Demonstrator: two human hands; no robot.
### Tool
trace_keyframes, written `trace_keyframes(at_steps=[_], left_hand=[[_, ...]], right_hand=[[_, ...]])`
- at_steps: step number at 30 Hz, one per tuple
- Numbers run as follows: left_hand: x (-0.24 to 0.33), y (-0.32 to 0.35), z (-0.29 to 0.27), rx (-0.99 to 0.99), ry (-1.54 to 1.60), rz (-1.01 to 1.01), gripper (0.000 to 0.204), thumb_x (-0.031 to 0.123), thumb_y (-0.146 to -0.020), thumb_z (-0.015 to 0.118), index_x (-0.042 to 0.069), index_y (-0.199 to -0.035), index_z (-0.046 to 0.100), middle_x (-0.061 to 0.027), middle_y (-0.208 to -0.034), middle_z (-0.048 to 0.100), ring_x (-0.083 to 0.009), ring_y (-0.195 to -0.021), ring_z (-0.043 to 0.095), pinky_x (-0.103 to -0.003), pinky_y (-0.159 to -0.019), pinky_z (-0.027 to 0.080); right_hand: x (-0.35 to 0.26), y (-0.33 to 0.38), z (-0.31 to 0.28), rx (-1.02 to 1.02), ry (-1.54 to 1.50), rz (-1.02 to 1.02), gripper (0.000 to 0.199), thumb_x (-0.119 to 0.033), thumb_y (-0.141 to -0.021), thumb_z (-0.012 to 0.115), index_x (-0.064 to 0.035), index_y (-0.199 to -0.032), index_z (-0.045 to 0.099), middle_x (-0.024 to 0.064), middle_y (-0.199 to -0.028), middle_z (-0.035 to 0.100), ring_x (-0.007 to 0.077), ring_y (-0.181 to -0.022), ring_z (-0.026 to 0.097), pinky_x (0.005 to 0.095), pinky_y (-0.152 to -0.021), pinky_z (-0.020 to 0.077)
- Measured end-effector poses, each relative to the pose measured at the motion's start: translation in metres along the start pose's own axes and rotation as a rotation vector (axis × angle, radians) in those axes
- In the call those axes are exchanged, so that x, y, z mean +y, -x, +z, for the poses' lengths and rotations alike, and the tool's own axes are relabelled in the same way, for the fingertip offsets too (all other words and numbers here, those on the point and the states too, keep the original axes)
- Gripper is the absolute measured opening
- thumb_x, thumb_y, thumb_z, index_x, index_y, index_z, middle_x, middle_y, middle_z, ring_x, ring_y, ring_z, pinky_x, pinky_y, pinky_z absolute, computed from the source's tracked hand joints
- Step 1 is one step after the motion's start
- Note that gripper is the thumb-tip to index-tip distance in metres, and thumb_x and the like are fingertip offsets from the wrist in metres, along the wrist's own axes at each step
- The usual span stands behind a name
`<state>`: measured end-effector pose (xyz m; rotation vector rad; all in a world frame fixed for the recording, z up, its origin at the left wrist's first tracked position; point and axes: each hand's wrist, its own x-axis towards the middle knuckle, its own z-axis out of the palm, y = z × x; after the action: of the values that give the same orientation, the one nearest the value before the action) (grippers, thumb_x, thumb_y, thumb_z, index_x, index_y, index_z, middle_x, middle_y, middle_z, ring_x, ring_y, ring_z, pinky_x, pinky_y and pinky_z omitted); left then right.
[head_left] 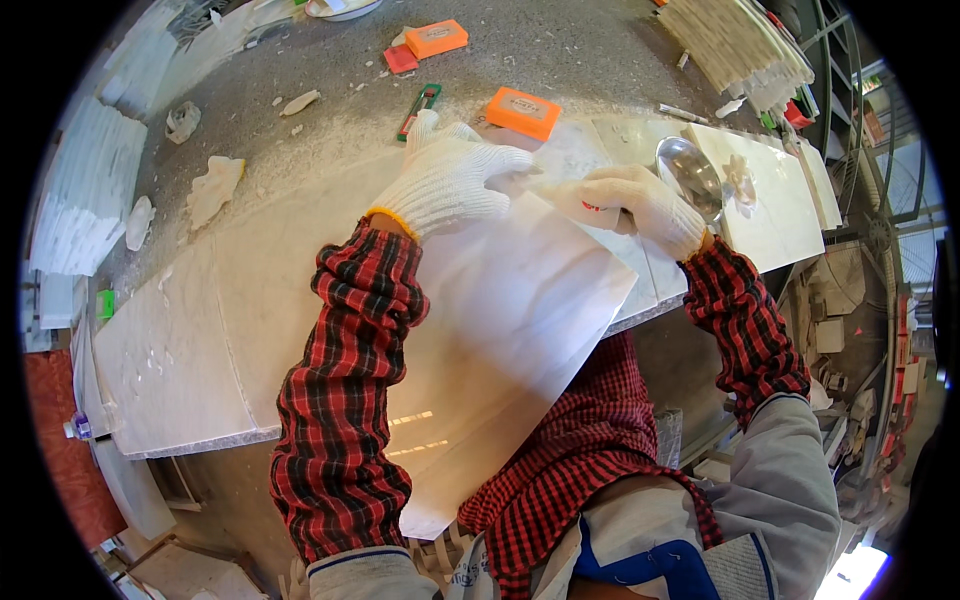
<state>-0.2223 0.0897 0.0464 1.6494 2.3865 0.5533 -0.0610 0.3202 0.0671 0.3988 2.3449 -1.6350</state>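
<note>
Marble-like slab (510,300) lies before you, angled across the surface (340,65) and overhanging its near edge. Your left hand (455,180) is at the far corner, fingers spread; your right hand (645,205) curls just beside it, though whether those fingers pinch anything is unclear. Expect stiff, smooth, fairly heavy, brittle stone; grip opposite edges, sparing the corners.

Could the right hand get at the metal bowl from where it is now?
Likely yes: the metal bowl sits right beside the right hand, with nothing visible between them; the pale slab lies on the other side.
</note>
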Motion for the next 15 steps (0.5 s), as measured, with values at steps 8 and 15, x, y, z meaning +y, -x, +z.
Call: trace_keyframes(at_steps=[8,15], left_hand=[[-0.004,0.002,0.006,0.074,0.041,0.047,0.058,0.037,-0.074,0.067,0.02,-0.129,0.072,-0.0044,-0.115,0.073,-0.0267,-0.112,0.059,-0.048,-0.108,0.026],[0.007,0.002,-0.006,0.049,0.013,0.041,0.061,0.027,-0.076,0.066,0.016,-0.136,0.067,-0.0059,-0.132,0.07,-0.0262,-0.116,0.058,-0.044,-0.11,0.032]], right_hand=[[0.006,-0.004,0.001,0.005,-0.018,-0.023,0.032,-0.035,-0.096,0.063,-0.0053,-0.102,0.075,-0.0044,-0.078,0.055,0.007,-0.063,0.041,0.0245,-0.056,0.0313],[0.016,0.0,-0.015,-0.058,0.074,-0.116,0.03,-0.034,-0.099,0.061,-0.0061,-0.097,0.072,-0.0029,-0.079,0.055,0.0071,-0.064,0.042,0.025,-0.056,0.032]])
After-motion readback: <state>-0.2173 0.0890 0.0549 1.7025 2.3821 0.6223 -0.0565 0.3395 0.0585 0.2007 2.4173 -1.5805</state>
